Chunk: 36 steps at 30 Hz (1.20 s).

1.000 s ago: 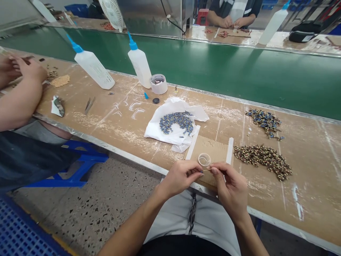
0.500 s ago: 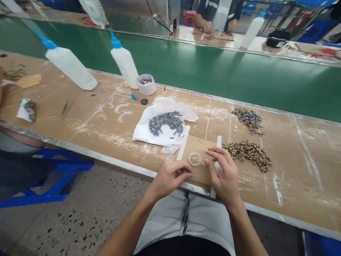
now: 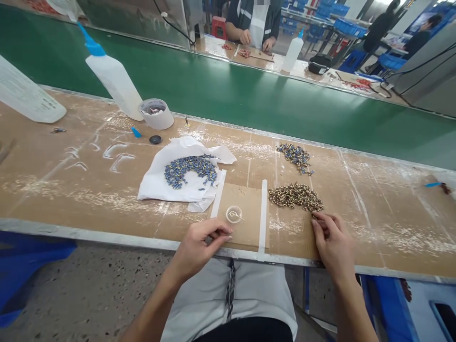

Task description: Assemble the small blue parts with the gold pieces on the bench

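Note:
My left hand [image 3: 203, 242] rests at the bench's near edge with thumb and fingers pinched together on something too small to name. A small clear cup [image 3: 234, 214] with a thin stick lying across it sits on a cardboard pad [image 3: 245, 209] just beyond that hand. My right hand [image 3: 329, 240] has its fingertips at the near edge of a heap of brown-and-cream small parts [image 3: 295, 196], fingers curled as if pinching one. A white sheet [image 3: 178, 187] bearing blue small parts [image 3: 190, 168] lies left of the pad.
A second heap of blue parts [image 3: 295, 154] lies farther back. A squeeze bottle [image 3: 112, 76], a tape roll [image 3: 156, 114], a black cap [image 3: 155, 139] and another bottle [image 3: 24, 97] stand at left. A green conveyor belt [image 3: 267, 102] runs behind; a person [image 3: 254, 23] works across it.
My right hand left the cup, with the stick lying across it, and moved right to the brown heap. The view shifted right, so the person at left is out of sight.

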Each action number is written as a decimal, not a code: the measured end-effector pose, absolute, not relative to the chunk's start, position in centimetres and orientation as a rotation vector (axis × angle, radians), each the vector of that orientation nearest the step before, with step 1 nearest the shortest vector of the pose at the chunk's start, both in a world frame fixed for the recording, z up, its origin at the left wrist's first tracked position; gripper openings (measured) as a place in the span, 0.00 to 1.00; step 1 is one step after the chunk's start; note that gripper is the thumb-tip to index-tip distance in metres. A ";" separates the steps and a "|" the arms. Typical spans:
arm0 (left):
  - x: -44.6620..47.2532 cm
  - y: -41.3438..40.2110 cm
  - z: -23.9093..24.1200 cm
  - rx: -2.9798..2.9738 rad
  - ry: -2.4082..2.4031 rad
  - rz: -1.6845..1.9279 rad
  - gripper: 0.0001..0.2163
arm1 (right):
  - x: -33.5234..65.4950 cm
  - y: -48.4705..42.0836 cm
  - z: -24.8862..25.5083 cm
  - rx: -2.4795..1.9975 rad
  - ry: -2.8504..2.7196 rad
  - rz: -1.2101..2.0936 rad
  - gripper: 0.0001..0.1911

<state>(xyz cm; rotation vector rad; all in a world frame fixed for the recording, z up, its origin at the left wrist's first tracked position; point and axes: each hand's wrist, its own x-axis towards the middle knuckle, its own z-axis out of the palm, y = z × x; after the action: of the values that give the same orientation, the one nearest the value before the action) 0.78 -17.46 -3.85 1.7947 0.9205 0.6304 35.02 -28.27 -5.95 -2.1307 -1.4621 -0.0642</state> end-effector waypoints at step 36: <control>2.5 -27.6 0.8 1.713 0.847 0.913 0.03 | 34.5 -31.7 -3.8 -1.791 -1.149 0.470 0.22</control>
<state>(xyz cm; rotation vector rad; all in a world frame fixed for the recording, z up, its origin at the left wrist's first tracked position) 2.50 -27.61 0.77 1.7134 0.8474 0.9135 34.51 -31.73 -3.79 -1.7908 -1.1495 0.4699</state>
